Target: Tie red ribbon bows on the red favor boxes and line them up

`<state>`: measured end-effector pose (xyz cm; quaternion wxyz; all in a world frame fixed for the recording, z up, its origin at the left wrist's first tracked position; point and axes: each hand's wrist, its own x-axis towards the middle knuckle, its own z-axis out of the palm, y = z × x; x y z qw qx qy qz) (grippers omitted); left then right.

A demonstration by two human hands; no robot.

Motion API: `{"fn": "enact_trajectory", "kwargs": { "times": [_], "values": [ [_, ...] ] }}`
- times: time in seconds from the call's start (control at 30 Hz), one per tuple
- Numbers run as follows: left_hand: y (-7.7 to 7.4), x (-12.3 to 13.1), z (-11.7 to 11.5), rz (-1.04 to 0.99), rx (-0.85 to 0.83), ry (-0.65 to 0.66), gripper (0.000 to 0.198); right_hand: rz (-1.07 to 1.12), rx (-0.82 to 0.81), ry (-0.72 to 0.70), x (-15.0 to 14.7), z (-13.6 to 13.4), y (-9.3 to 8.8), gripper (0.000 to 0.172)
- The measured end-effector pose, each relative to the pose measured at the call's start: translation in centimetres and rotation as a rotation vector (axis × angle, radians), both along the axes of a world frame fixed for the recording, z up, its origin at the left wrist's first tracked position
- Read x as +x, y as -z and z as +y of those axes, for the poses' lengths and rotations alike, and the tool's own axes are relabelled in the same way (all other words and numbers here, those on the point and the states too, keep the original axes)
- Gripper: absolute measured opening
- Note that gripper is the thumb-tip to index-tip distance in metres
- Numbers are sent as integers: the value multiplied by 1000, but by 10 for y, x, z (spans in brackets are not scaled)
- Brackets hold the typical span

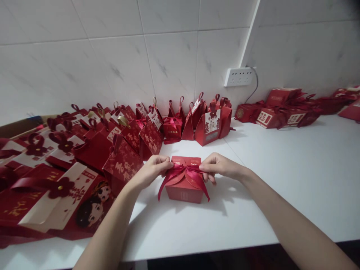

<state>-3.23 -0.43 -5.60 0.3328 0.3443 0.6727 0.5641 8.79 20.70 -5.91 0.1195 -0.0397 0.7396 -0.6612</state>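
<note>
- The red gift box stands upright on the white table, in front of the person and between the two hands; its curved top flaps are folded closed, so I cannot tell what is inside.
- A shiny red ribbon is gathered at the middle of the box top, and its two tails hang down over the front.
- The left hand pinches the ribbon at its left side between thumb and fingers.
- The right hand pinches the same ribbon at its right side.
- On the left, many red gift bags with loop handles crowd together; their contents are hidden.
- Behind, near the wall, a tent-shaped box has a small window, too small to see through clearly.
- Farther right, several ribboned boxes are piled closed, near a white power strip.
</note>
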Motion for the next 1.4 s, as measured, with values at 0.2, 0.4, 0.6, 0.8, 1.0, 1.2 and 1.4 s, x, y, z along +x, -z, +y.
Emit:
{"fn": "enact_trajectory", "kwargs": {
  "times": [0.2, 0.4, 0.6, 0.8, 1.0, 1.2, 1.4],
  "values": [
    [11, -2, 4, 4, 83, 17, 45, 40, -41, -37, -4, 9, 11, 41],
    [18, -3, 5, 46, 79, -15, 48, 89, -26, -94, -4, 12, 12, 37],
    [17, -2, 4, 86, 46, -27, 46, 95, 9, -88, -2, 12, 11, 37],
    [17, -1, 4, 99, 32, -22, 48, 102, 44, -96, -2, 14, 11, 40],
    [13, -3, 2, 19, 2, 47, 46, 265, 33, 90, -3, 24, 10, 45],
    [0, 0, -1, 122, -68, 55, 45, 461, 444, 238, 9, -7, -7, 68],
    [-8, 10, 2, 252, -107, -37, 38, 331, 746, 103, 19, -22, -8, 99]
  ]
}}
